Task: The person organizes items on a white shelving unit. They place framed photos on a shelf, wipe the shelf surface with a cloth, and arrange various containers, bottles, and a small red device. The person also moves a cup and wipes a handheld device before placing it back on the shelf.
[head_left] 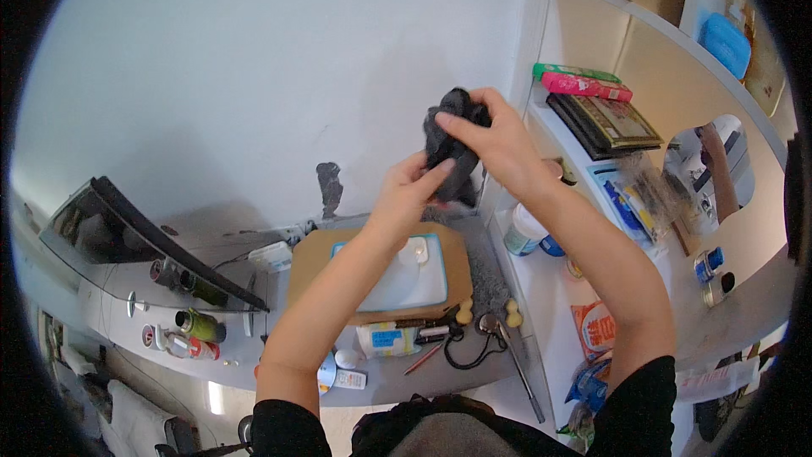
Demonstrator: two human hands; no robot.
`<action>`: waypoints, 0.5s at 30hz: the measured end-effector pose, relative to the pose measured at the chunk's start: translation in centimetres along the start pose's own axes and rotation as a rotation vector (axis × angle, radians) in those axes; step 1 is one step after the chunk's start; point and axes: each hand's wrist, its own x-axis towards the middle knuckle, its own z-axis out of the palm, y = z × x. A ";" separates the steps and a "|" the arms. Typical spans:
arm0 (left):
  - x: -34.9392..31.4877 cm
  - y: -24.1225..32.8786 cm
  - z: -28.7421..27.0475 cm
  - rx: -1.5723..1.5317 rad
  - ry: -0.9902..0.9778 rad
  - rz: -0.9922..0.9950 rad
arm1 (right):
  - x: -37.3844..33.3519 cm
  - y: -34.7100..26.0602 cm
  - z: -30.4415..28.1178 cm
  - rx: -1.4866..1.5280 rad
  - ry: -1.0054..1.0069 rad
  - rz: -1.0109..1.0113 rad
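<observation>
A crumpled black bundle of soft material (442, 144) is held up in front of the wall, above the far edge of the desk. Whether it is cloth or a thin bag I cannot tell. My left hand (408, 189) pinches its lower left side between thumb and fingers. From the upper right, my right hand (499, 137) grips it, the thumb lying across its front and the fingers behind. Below my hands, a brown cardboard piece (317, 283) lies on the desk with a white, blue-edged sheet or tray (423, 275) on it, partly hidden by my left forearm.
A curved monitor (161, 241) stands at the left, with a green jar (199, 324) before it. On the right, shelves hold a framed picture (613, 123), a white tub (524, 230) and packets. A small hammer-like rod (516, 364) lies near the desk's front edge.
</observation>
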 end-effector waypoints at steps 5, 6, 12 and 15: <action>-5.8 0.4 -5.5 0.071 0.282 0.111 | -4.2 -0.2 3.8 0.176 -0.160 0.169; -6.8 0.2 -6.2 0.087 0.284 0.110 | -5.3 -0.2 4.2 0.195 -0.189 0.212; -13.6 -1.4 -9.3 0.281 0.210 0.058 | -13.2 0.3 7.1 0.207 -0.194 0.339; -18.5 -4.8 -7.5 0.261 0.098 0.023 | -19.2 3.5 6.8 0.206 -0.110 0.469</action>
